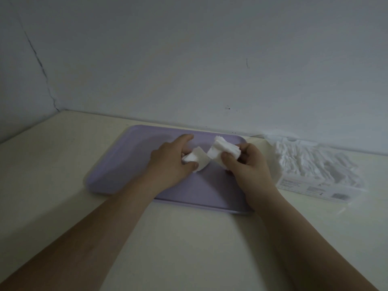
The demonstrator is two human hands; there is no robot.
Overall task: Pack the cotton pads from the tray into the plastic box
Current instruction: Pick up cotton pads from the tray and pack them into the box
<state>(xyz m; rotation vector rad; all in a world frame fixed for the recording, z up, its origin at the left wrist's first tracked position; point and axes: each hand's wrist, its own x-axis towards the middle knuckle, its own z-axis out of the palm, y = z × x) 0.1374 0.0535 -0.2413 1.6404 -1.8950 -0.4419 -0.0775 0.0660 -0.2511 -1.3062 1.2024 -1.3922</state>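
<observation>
Starting at the left: bare cream table (pixel 63 164), then the lilac tray (pixel 117 164) lying flat, close to the wall (pixel 189 59). Over the tray's middle, your left hand (pixel 170 162) pinches a small bunch of cotton pads (pixel 196 159) between thumb and curled fingers, forefinger stretched forward. The bunch bends where you grip it.

Just beside it, your right hand (pixel 249 164) holds a thicker stack (pixel 222 149), thumb on the near face and fingers wrapped behind. It's tilted up and fans a little at its far edge. The two lots nearly meet, but I can't tell whether they touch.

Off to the right, beside the tray on the table, sits the plastic box (pixel 315 171), already well filled with white pads.

Handling, as I judge it: these are featherlight, soft and floppy, and they slide on one another, so a loose stack will splay or shed a sheet. Squeeze across the flat faces near the middle with the edges squared, never by a corner.

Hard to read: the light is dim and the box is blurred, so its rim, any lid and the free space inside are unclear. Your palms hide the near ends of both lots. Whether a pad lies on the tray under your right hand, I can't say.
</observation>
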